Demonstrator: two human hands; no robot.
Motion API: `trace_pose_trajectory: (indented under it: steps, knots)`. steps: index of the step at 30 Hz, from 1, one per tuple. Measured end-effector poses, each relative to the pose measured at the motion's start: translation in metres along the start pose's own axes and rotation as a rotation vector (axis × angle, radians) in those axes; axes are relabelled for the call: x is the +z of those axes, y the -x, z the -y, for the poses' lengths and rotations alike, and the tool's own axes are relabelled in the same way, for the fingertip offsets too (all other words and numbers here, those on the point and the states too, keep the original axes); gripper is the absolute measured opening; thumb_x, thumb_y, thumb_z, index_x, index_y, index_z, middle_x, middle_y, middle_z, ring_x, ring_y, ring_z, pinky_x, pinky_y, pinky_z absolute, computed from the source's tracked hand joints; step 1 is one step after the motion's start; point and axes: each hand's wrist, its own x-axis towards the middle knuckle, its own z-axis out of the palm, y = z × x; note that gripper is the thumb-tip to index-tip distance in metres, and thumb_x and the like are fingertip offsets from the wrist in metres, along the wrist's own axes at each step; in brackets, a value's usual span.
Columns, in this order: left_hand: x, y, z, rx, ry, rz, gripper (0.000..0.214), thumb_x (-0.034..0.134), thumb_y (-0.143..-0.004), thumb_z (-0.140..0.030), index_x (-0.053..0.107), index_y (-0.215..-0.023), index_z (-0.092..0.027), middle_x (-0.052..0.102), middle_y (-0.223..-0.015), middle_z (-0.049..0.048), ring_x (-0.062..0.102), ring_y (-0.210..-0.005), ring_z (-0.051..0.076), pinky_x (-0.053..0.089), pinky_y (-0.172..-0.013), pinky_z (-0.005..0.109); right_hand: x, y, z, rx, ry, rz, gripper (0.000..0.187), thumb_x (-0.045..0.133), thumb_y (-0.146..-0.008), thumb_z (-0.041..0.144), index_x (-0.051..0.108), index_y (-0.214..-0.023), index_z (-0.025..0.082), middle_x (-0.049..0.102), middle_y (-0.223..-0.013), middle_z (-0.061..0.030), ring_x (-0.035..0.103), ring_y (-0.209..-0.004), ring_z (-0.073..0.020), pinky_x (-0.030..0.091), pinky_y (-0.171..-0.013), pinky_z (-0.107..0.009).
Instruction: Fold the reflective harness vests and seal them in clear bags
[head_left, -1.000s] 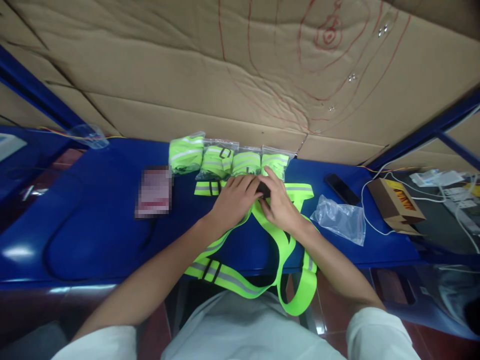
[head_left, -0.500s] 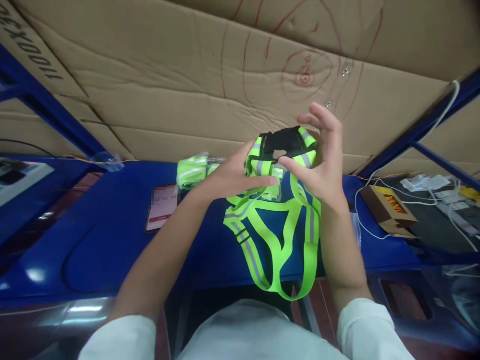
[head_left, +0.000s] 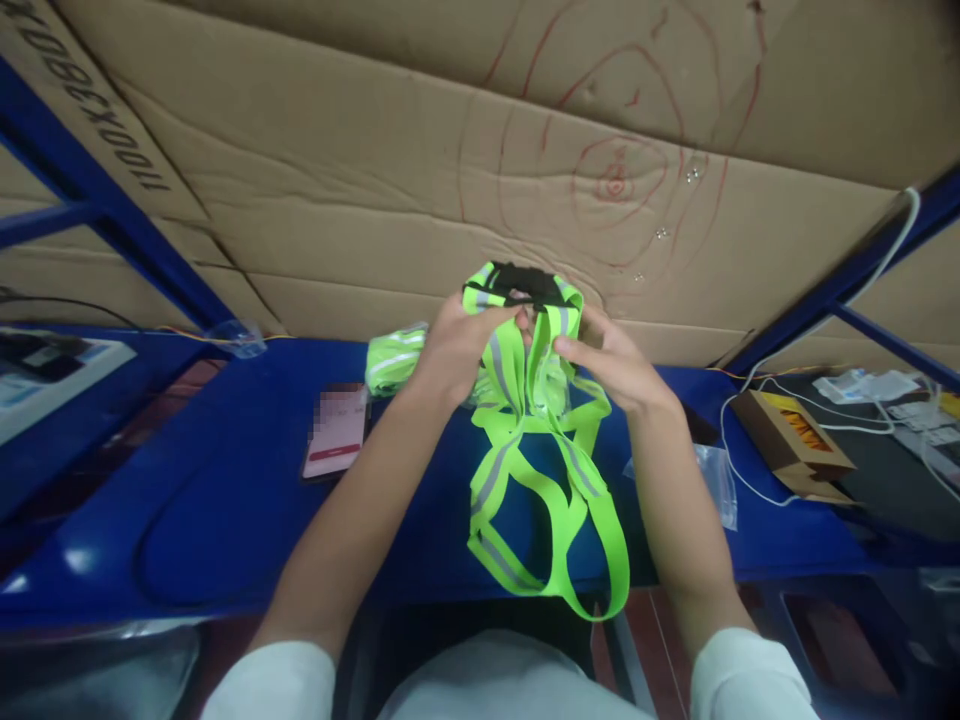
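A neon-green reflective vest (head_left: 559, 520) made of straps with grey stripes hangs between my hands above the blue table. Its upper part is gathered round a black section, and the loops dangle toward me. My left hand (head_left: 459, 345) grips the gathered left side, thumb across the front. On the other side my right hand (head_left: 611, 360) is closed on the right edge, its thumb against a green strap; some of its fingers are hidden behind. Beyond my left hand lies a folded green vest in clear plastic (head_left: 394, 362).
A phone (head_left: 337, 432) lies on the blue table (head_left: 225, 480) left of my forearm. To the right are a clear plastic bag (head_left: 716, 485), an open brown box (head_left: 795, 440) and white cables. A cardboard wall (head_left: 360, 160) stands behind, between blue metal posts.
My right hand has come down from its raised, spread pose and closed on the vest. The gathered part has shifted left, and the hanging loops have swung and changed shape.
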Motion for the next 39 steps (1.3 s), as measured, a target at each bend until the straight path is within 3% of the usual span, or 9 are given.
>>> trace_pose_trajectory:
  steps: [4, 9, 14, 16, 20, 25, 31, 35, 39]
  knots:
    - [-0.004, -0.006, 0.009, 0.008, -0.073, 0.053, 0.024, 0.077, -0.079, -0.03, 0.062, -0.065, -0.017, 0.062, -0.064, -0.0001, 0.061, -0.059, 0.013, 0.051, -0.064, 0.025, 0.017, -0.003, 0.003, 0.02, -0.075, -0.01, 0.046, 0.075, -0.088, 0.065, 0.075, -0.11, 0.024, 0.079, -0.115, -0.0059, 0.074, -0.107, -0.0255, 0.062, -0.097, -0.043]
    - [-0.008, -0.007, 0.014, -0.017, -0.262, 0.153, 0.03, 0.078, -0.086, -0.042, 0.069, -0.073, -0.017, 0.065, -0.065, 0.0008, 0.063, -0.064, 0.014, 0.054, -0.078, 0.029, 0.026, -0.007, -0.002, 0.037, -0.23, -0.21, 0.044, 0.075, -0.087, 0.066, 0.074, -0.098, 0.024, 0.078, -0.087, -0.0049, 0.077, -0.081, -0.0233, 0.065, -0.069, -0.038]
    - [-0.009, -0.005, 0.014, -0.351, -0.012, 0.22, 0.038, 0.086, -0.08, -0.049, 0.076, -0.101, -0.018, 0.077, -0.087, 0.0061, 0.07, -0.071, 0.018, 0.058, -0.074, 0.033, 0.017, -0.01, -0.006, 0.099, -0.31, -0.434, 0.039, 0.083, -0.079, 0.06, 0.071, -0.085, 0.024, 0.076, -0.077, -0.0043, 0.078, -0.088, -0.0261, 0.067, -0.074, -0.041]
    - [-0.009, -0.005, 0.017, -0.372, -0.015, 0.221, 0.045, 0.088, -0.079, -0.051, 0.078, -0.11, -0.019, 0.079, -0.094, 0.0071, 0.073, -0.075, 0.019, 0.059, -0.075, 0.033, 0.014, -0.01, -0.006, 0.102, -0.335, -0.465, 0.036, 0.082, -0.08, 0.057, 0.069, -0.08, 0.024, 0.076, -0.078, -0.0044, 0.078, -0.091, -0.0267, 0.068, -0.077, -0.043]
    - [-0.01, -0.003, 0.024, -0.246, -0.161, 0.27, 0.05, 0.086, -0.081, -0.053, 0.078, -0.119, -0.022, 0.081, -0.111, 0.0069, 0.076, -0.096, 0.021, 0.059, -0.09, 0.032, 0.014, -0.011, -0.003, 0.104, -0.399, -0.402, 0.034, 0.086, -0.075, 0.052, 0.069, -0.081, 0.024, 0.078, -0.086, -0.0041, 0.077, -0.098, -0.0274, 0.067, -0.081, -0.043]
    - [-0.013, -0.003, 0.019, -0.065, -0.299, 0.18, 0.045, 0.089, -0.078, -0.05, 0.081, -0.11, -0.019, 0.081, -0.116, 0.008, 0.075, -0.106, 0.025, 0.058, -0.097, 0.035, 0.018, -0.007, 0.003, 0.137, -0.475, -0.356, 0.035, 0.093, -0.07, 0.048, 0.074, -0.089, 0.024, 0.078, -0.086, -0.0009, 0.075, -0.082, -0.0207, 0.065, -0.081, -0.038]
    - [-0.02, -0.001, -0.007, -0.241, -0.003, 0.19, 0.033, 0.08, -0.088, -0.043, 0.079, -0.107, -0.015, 0.08, -0.093, 0.0092, 0.078, -0.085, 0.027, 0.065, -0.085, 0.044, 0.023, -0.001, 0.014, 0.186, -0.482, -0.167, 0.038, 0.089, -0.079, 0.05, 0.076, -0.101, 0.023, 0.076, -0.088, -0.0008, 0.071, -0.076, -0.0154, 0.064, -0.077, -0.033]
    - [-0.023, -0.002, -0.015, -0.369, 0.169, 0.327, 0.025, 0.08, -0.086, -0.036, 0.077, -0.098, -0.015, 0.076, -0.087, 0.0072, 0.074, -0.078, 0.022, 0.063, -0.077, 0.035, 0.019, 0.0, 0.021, 0.209, -0.611, -0.006, 0.036, 0.093, -0.076, 0.045, 0.07, -0.092, 0.023, 0.068, -0.083, 0.0026, 0.068, -0.075, -0.0129, 0.063, -0.077, -0.03]
    - [-0.017, 0.002, -0.01, -0.311, 0.004, 0.378, 0.031, 0.076, -0.092, -0.051, 0.075, -0.096, -0.02, 0.064, -0.074, 0.0011, 0.058, -0.06, 0.012, 0.049, -0.058, 0.025, 0.018, -0.003, 0.015, 0.195, -0.53, -0.067, 0.042, 0.081, -0.084, 0.062, 0.068, -0.098, 0.025, 0.057, -0.073, 0.0058, 0.056, -0.06, -0.0097, 0.06, -0.066, -0.028]
